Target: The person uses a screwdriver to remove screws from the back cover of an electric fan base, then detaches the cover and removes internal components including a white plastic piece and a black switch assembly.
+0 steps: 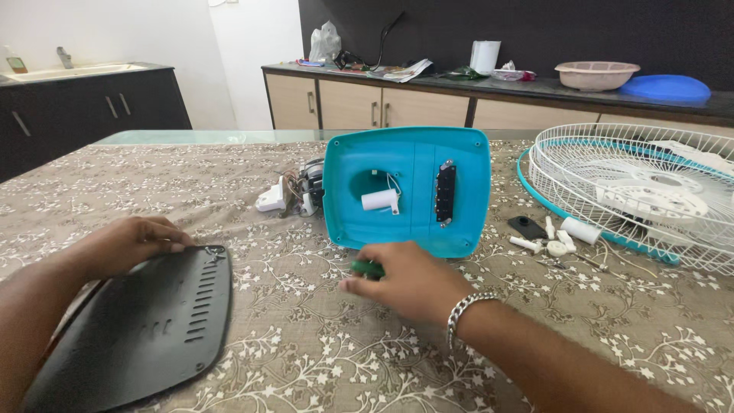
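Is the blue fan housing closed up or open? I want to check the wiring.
Open. The blue housing shows its hollow inside, with a white part and wires exposed, and the black cover lies apart under the left hand.

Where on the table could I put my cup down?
Free cloth lies at the near edge between the black cover and the right hand, and on the far left beyond the left hand. It is crowded around the teal housing, the small parts and the fan grille.

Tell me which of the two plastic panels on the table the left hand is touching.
The black vented panel, lying flat under the left hand; the turquoise panel stands upright, untouched.
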